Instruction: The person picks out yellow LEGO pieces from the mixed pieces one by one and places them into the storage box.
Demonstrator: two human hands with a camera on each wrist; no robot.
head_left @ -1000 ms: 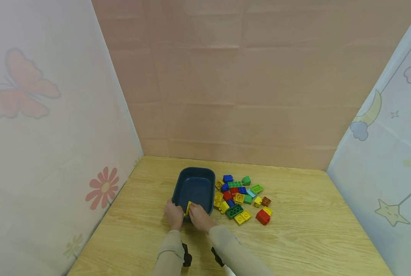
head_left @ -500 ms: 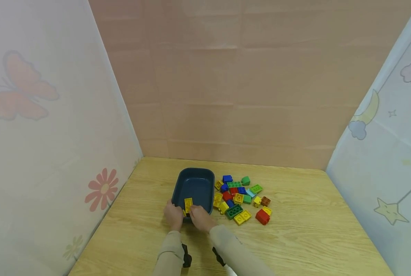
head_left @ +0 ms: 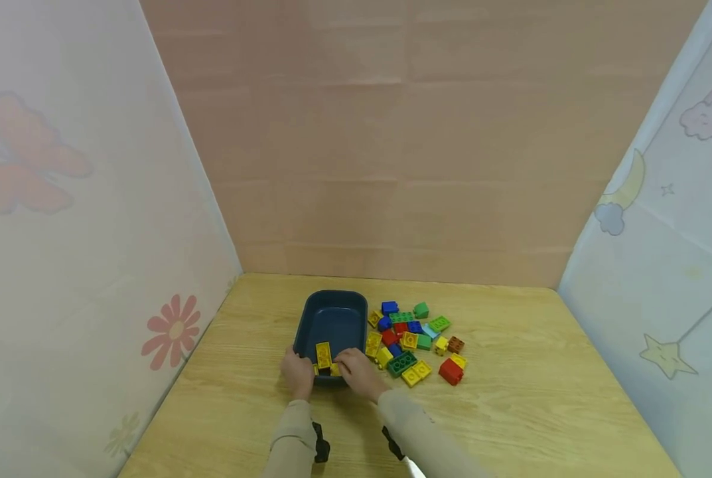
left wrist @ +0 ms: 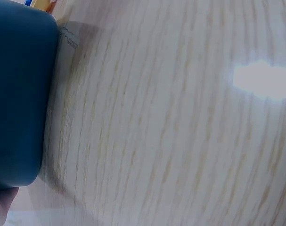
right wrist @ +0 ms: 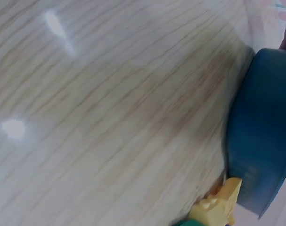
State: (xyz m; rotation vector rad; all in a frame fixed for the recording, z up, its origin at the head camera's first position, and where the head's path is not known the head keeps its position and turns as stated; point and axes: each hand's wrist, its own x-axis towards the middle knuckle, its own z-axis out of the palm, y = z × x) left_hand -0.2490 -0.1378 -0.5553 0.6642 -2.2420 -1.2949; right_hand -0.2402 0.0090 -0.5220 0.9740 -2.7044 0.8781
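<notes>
In the head view a dark blue tray (head_left: 334, 318) stands on the table, with yellow bricks (head_left: 323, 355) in its near end. My left hand (head_left: 298, 374) grips the tray's near left corner, fingers curled over the rim. At the near right part, my right hand (head_left: 360, 372) reaches over the rim, its fingers at a small yellow piece (head_left: 335, 370); whether they pinch it cannot be told. The left wrist view shows the tray's outer wall (left wrist: 20, 94) and a bit of my left hand (left wrist: 1, 205). The tray's wall (right wrist: 260, 127) also shows in the right wrist view.
Right of the tray lies a loose spread of bricks: a dark green brick (head_left: 402, 363), a red brick (head_left: 451, 372), a brown brick (head_left: 455, 344) and several others. Patterned sheets (head_left: 176, 325) stand at the sides, and a tan backdrop (head_left: 344, 166) behind the table (head_left: 511, 398).
A yellow brick has come out from under my right hand and lies flatter in the tray. My right hand has shifted slightly right, uncovering another yellow piece. The left hand keeps its grip.
</notes>
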